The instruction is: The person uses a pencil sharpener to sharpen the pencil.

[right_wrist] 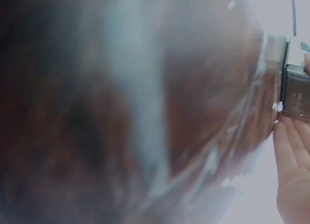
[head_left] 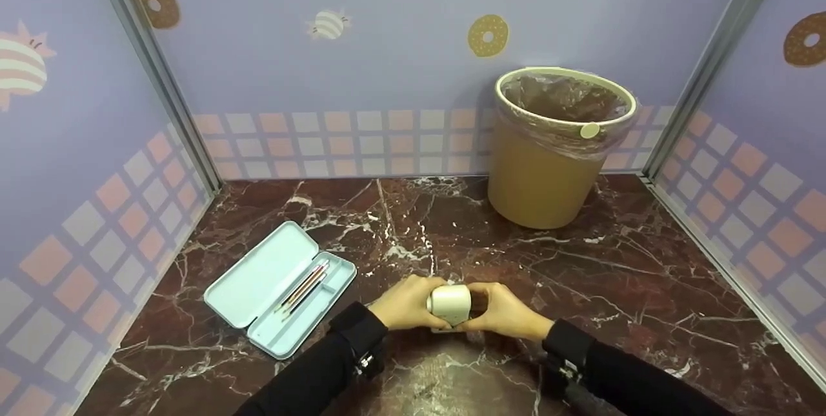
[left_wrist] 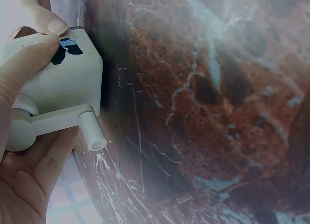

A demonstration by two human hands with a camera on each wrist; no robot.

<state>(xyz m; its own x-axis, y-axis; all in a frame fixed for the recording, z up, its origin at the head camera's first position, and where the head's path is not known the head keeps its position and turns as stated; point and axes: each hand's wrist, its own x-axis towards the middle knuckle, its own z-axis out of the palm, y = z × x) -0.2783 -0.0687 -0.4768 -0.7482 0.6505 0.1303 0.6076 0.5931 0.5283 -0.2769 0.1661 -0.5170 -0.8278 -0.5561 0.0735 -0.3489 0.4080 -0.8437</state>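
Note:
A white crank pencil sharpener (head_left: 450, 303) is held between both hands over the marble-patterned tabletop. My left hand (head_left: 406, 303) grips its body, with the thumb on the face bearing a dark printed patch. Beside that hand, the crank handle (left_wrist: 92, 131) shows in the left wrist view. At the opposite end, my right hand (head_left: 506, 313) pinches the sharpener's smoky see-through shavings bin (right_wrist: 296, 94), fingers on one side and thumb on the other. The palm side of the right hand is partly cut off by the frame edge in the right wrist view.
An open light-blue pencil case (head_left: 258, 274) lies left of the hands, with several pencils (head_left: 303, 290) in its tray. A tan waste bin (head_left: 539, 177) with a clear liner stands at the back right. Patterned panels (head_left: 361, 74) enclose the tabletop (head_left: 645, 313).

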